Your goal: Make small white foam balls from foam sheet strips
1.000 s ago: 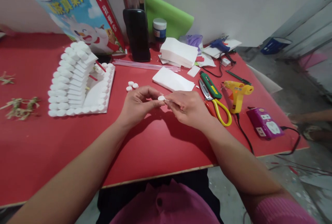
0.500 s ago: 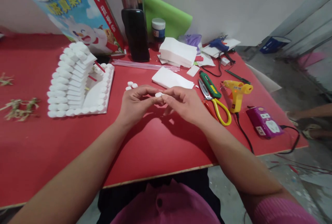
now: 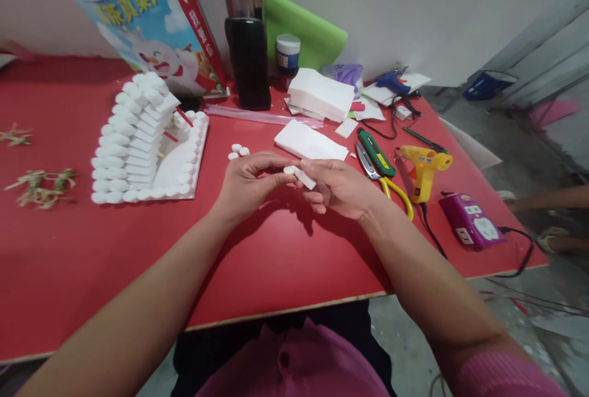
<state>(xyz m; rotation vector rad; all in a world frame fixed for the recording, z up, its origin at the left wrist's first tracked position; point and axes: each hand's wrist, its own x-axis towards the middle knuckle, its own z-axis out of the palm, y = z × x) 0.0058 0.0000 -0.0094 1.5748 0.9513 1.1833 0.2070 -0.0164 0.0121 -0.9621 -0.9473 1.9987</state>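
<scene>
Above the middle of the red table (image 3: 294, 256), my left hand (image 3: 246, 187) pinches a small white paper roll (image 3: 289, 170) between thumb and fingers. A short tail of the same white paper strip (image 3: 305, 180) sticks out from the roll toward the right. My right hand (image 3: 338, 185) is closed around this strip, its thumb and index finger against the roll's far side. Just behind my left hand sit several small white rolls (image 3: 237, 151). Farther left stands a white model with steps (image 3: 147, 145), edged with many similar rolls on a flat base.
Behind my hands lie folded white paper (image 3: 310, 140) and a paper stack (image 3: 322, 93). To the right are a green cutter (image 3: 376, 151), scissors (image 3: 402, 193), a yellow glue gun (image 3: 424, 167) and a purple power box (image 3: 472, 220). A phone (image 3: 248, 62) leans upright at the back.
A tail of the strip now shows loose from the roll, where before both hands pinched only a compact roll. My right hand has turned and shifted slightly right. The view has shifted a little.
</scene>
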